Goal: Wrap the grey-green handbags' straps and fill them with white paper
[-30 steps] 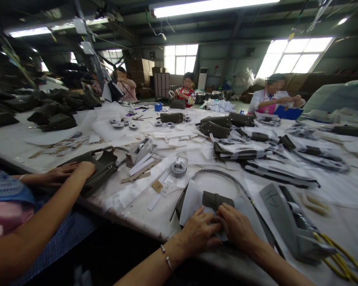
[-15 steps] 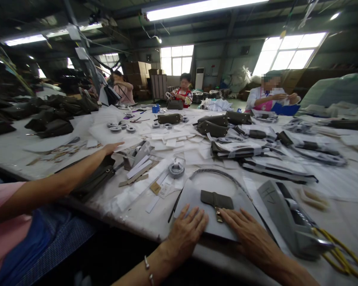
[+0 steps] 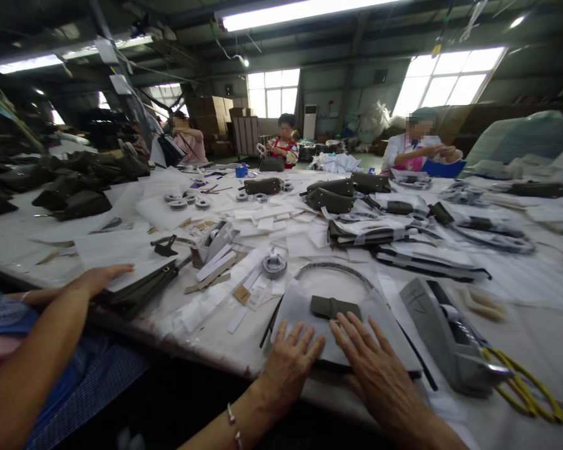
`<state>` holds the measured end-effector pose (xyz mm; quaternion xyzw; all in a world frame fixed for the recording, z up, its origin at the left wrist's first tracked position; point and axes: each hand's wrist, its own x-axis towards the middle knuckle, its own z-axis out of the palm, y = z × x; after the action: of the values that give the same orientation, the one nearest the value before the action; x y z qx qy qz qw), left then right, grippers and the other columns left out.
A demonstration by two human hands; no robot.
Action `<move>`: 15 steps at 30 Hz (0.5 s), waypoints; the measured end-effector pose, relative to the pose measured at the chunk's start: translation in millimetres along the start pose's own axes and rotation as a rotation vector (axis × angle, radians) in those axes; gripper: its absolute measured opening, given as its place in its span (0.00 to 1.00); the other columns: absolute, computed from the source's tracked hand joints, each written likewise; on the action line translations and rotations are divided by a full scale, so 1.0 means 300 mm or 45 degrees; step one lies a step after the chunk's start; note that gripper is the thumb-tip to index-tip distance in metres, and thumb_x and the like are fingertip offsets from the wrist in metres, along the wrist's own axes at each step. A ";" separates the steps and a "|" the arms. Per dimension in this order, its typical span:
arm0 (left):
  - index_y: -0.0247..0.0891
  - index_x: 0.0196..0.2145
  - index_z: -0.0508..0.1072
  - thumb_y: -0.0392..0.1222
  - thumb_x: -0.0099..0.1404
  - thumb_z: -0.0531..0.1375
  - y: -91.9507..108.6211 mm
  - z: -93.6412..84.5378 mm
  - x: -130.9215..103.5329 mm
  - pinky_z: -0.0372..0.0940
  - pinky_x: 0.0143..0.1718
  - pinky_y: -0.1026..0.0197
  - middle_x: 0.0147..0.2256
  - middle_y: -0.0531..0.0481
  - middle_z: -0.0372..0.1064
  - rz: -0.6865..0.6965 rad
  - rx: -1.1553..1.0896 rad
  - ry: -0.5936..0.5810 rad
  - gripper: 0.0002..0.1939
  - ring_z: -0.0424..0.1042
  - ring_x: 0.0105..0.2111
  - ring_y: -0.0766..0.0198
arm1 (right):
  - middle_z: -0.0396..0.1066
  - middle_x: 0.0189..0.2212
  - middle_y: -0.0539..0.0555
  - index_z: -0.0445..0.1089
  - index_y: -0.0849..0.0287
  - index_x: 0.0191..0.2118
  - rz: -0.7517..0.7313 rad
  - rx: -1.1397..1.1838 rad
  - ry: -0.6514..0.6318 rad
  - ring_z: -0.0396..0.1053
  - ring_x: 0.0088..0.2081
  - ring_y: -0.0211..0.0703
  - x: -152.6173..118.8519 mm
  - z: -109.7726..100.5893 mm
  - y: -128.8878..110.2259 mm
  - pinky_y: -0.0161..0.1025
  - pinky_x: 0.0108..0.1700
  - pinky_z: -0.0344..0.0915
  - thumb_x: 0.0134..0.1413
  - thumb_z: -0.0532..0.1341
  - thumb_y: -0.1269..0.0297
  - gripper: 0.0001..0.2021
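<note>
A dark bag covered by a pale sheet [image 3: 295, 306] lies flat at the table's front edge, its wrapped handle [image 3: 333, 265] arching away from me. On the sheet rests an olive flap piece [image 3: 334, 307]. My left hand [image 3: 291, 359] lies on the sheet's near left part with fingers spread. My right hand [image 3: 368, 353] is spread over the near right part, its fingertips at the flap's lower edge, hiding the metal clasp. Neither hand grips anything.
A grey tape dispenser [image 3: 450, 337] and yellow-handled scissors [image 3: 525, 390] are at right. A tape roll [image 3: 274, 265] and card strips [image 3: 218, 262] lie left. At far left, a co-worker's arm [image 3: 60, 325] reaches over another bag [image 3: 141, 290]. Wrapped bags [image 3: 375, 231] lie beyond.
My right hand has shifted up and left over the clasp, which was visible before. My left hand stays nearly in place. The co-worker's hand has moved left, and a white sheet now covers the neighbouring bag.
</note>
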<state>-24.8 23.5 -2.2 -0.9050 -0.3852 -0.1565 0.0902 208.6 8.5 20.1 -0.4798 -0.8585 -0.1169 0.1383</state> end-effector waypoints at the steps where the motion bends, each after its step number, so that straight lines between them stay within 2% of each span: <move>1: 0.44 0.62 0.62 0.37 0.72 0.50 0.000 0.001 0.004 0.57 0.59 0.43 0.57 0.45 0.68 -0.002 0.008 0.010 0.22 0.67 0.56 0.52 | 0.58 0.65 0.62 0.54 0.54 0.67 -0.026 -0.004 0.016 0.56 0.64 0.66 0.013 0.005 -0.014 0.66 0.64 0.50 0.40 0.63 0.76 0.44; 3: 0.43 0.61 0.64 0.39 0.73 0.50 -0.002 0.002 0.010 0.61 0.56 0.48 0.55 0.44 0.70 0.005 0.025 0.047 0.21 0.69 0.53 0.54 | 0.63 0.62 0.61 0.59 0.53 0.64 -0.080 -0.032 0.046 0.64 0.59 0.64 0.031 0.028 -0.020 0.64 0.61 0.56 0.41 0.61 0.76 0.39; 6: 0.40 0.59 0.65 0.39 0.73 0.51 -0.005 -0.006 0.020 0.65 0.47 0.55 0.50 0.44 0.72 0.063 0.025 0.067 0.19 0.72 0.47 0.57 | 0.67 0.60 0.56 0.63 0.49 0.61 -0.158 -0.108 0.086 0.69 0.55 0.55 0.030 0.070 0.016 0.54 0.55 0.66 0.42 0.55 0.81 0.38; 8: 0.37 0.58 0.65 0.38 0.72 0.52 -0.002 -0.020 0.027 0.66 0.42 0.58 0.45 0.44 0.74 0.120 0.019 0.052 0.17 0.73 0.42 0.59 | 0.66 0.60 0.54 0.61 0.48 0.63 -0.202 -0.157 0.123 0.68 0.56 0.51 0.013 0.095 0.043 0.49 0.54 0.67 0.40 0.53 0.82 0.41; 11: 0.35 0.54 0.66 0.38 0.71 0.53 0.007 -0.052 0.040 0.66 0.36 0.58 0.39 0.46 0.74 0.172 0.015 0.017 0.15 0.73 0.35 0.59 | 0.63 0.62 0.57 0.56 0.50 0.67 -0.242 -0.238 0.179 0.65 0.60 0.51 -0.018 0.130 0.061 0.50 0.57 0.64 0.39 0.51 0.83 0.44; 13: 0.36 0.52 0.68 0.40 0.69 0.56 -0.002 -0.086 0.054 0.66 0.34 0.58 0.36 0.47 0.74 0.180 -0.026 -0.067 0.14 0.73 0.33 0.58 | 0.62 0.63 0.58 0.54 0.50 0.68 -0.242 -0.276 0.209 0.63 0.61 0.52 -0.031 0.153 0.065 0.51 0.58 0.63 0.39 0.51 0.82 0.45; 15: 0.39 0.48 0.71 0.47 0.67 0.60 -0.042 -0.132 0.083 0.66 0.33 0.59 0.35 0.49 0.75 0.195 -0.169 -0.212 0.14 0.74 0.33 0.58 | 0.62 0.63 0.59 0.53 0.51 0.68 -0.257 -0.291 0.239 0.63 0.61 0.53 -0.036 0.172 0.072 0.50 0.57 0.63 0.43 0.52 0.80 0.43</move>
<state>-26.1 37.6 44.2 -0.9456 -0.3099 -0.0985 0.0097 226.1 28.3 -30.3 -0.3908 -0.8667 -0.2713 0.1499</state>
